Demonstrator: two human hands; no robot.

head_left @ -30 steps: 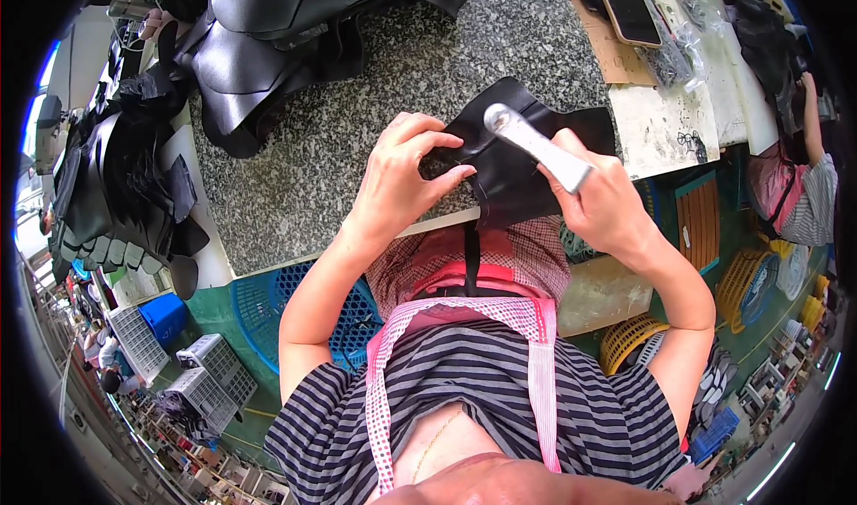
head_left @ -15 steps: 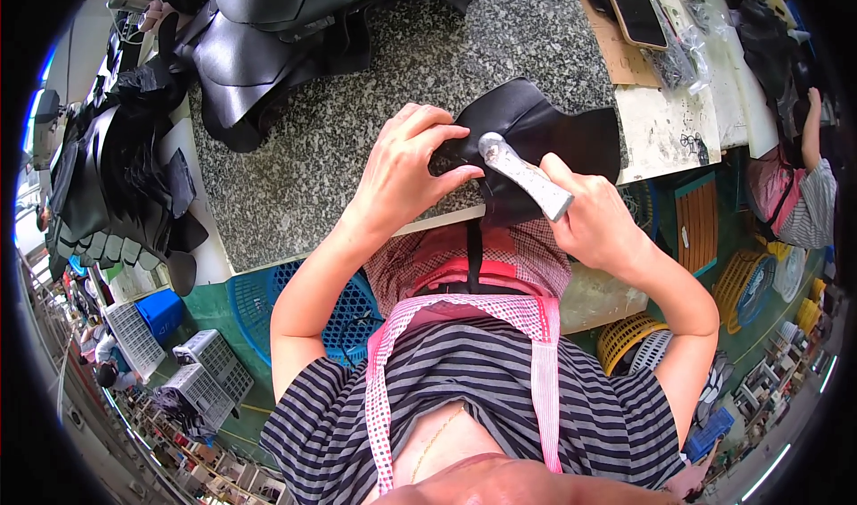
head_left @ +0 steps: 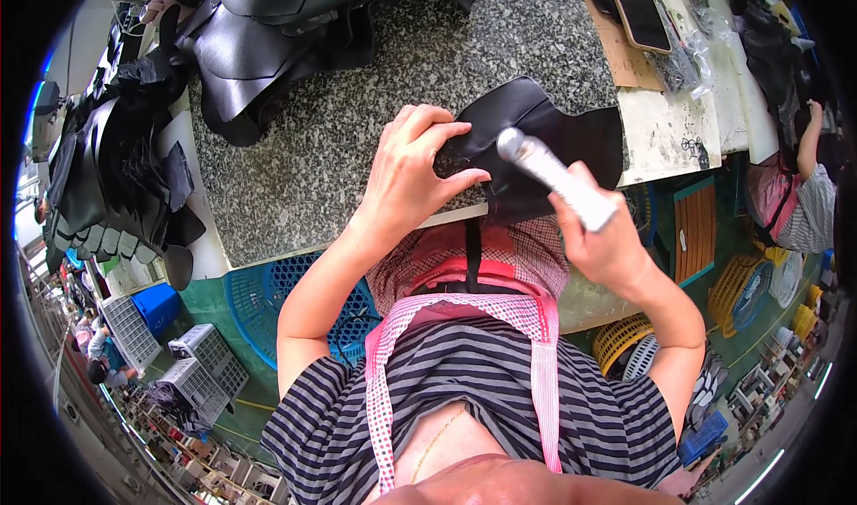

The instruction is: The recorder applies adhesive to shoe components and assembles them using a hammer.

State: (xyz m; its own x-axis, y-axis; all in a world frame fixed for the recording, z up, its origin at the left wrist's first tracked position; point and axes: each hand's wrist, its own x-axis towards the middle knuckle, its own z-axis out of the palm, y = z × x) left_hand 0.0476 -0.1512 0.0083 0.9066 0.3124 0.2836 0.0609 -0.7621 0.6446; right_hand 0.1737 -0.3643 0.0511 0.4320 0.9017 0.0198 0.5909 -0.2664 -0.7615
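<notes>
My right hand (head_left: pixel 607 242) is wrapped round a silver hammer (head_left: pixel 567 184), whose rounded head is above a black leather piece (head_left: pixel 571 139). The hammer is partly blurred. The leather lies on the speckled stone slab (head_left: pixel 312 175) near its front edge, a seam running across it. At the left end of that piece, my left hand (head_left: pixel 406 161) has its thumb and forefinger spread apart, their tips touching the leather.
A heap of black leather pieces (head_left: pixel 268 50) covers the slab's far left, and more cut pieces (head_left: pixel 116 175) hang beside it. A phone (head_left: pixel 641 14) lies at the far right. Blue (head_left: pixel 254 304) and yellow baskets (head_left: pixel 620 340) stand below. Another person's arm (head_left: pixel 811 139) shows at right.
The hammer has lifted off the leather and moved right, toward me, with my right hand. My left hand and the leather piece have hardly moved.
</notes>
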